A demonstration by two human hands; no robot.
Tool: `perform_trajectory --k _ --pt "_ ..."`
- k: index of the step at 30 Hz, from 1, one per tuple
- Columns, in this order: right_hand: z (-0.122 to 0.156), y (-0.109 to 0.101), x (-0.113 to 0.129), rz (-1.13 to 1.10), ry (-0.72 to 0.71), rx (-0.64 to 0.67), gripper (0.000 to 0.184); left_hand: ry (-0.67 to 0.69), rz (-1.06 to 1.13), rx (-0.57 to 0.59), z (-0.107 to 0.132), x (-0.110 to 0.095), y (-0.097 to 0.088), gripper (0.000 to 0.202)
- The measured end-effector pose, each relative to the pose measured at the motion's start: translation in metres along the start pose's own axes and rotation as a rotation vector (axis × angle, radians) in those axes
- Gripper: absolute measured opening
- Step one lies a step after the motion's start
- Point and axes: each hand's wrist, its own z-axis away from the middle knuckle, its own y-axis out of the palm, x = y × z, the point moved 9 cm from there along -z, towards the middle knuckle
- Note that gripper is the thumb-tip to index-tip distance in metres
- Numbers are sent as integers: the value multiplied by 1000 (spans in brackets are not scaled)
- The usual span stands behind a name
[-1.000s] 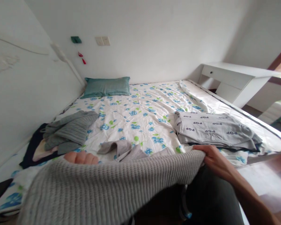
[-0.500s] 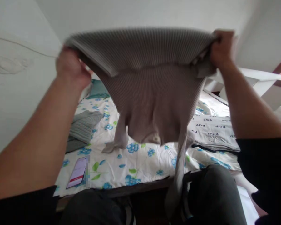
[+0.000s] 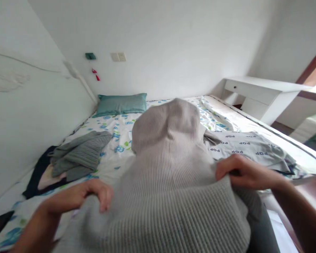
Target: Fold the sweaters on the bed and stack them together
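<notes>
Nearest the camera, a light grey ribbed knit sweater [image 3: 171, 196] is billowed up over the near edge of the bed [image 3: 158, 116], its far part puffed into a rounded hump while the near part drapes toward the person's lap. The left hand [image 3: 94, 193] is curled on the sweater's left edge, fingers bent down into the knit and pinching it. The right hand [image 3: 239, 170] is closed on the right edge, with the fabric bunched under thumb and fingers. Both grips look firm, one at each side, well apart.

As a judgement, the step in hand is spreading the sweater flat on the bed: it is in the air, not yet settled. The next move calls for lowering both hands evenly so the trapped air escapes, keeping the 2 edges taut and level, and aiming for the bare sheet between the 2 piles so it lands without overlapping either one.

Farther left, a darker grey knit garment [image 3: 80, 154] lies crumpled on top of dark and pale clothes [image 3: 40, 175] by the wall. On the right, a folded grey garment [image 3: 250, 149] sits on the floral sheet, printed all over with the word "POP" in dark capitals, seen upside down from here. At the head of the bed lies a teal pillow [image 3: 121, 104]. Beyond, a white desk [image 3: 260, 92] stands to the right, and wall switches [image 3: 118, 57] are mounted on the far wall; no writing on them can be read.
</notes>
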Motion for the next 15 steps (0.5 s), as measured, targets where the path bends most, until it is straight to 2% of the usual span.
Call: perform_trajectory --k 1,3,4,5,6,7,8,12,15 --pt "1 46 -28 -30 76 108 25 -50 63 211 -5 17 46 47" --pt "8 132 -87 -38 220 300 44 -176 110 377 -15 59 111 40" --pt "14 171 -112 -33 263 448 50 -222 141 428 -22 77 134 47" --pt "19 199 -135 -18 309 550 52 -254 167 452 -30 94 150 54" --pt "20 214 -153 -1 340 577 52 -269 185 450 -40 107 158 59" --pt "16 219 -168 1 359 570 50 -273 195 413 -53 117 157 62" --pt "8 216 -178 -10 369 521 47 -264 192 345 -68 125 150 63" --pt "-48 170 -206 -36 387 178 41 -206 149 -115 -130 138 88 68" --pt "-83 137 -236 102 418 -146 51 -272 74 -457 -157 152 49 71"
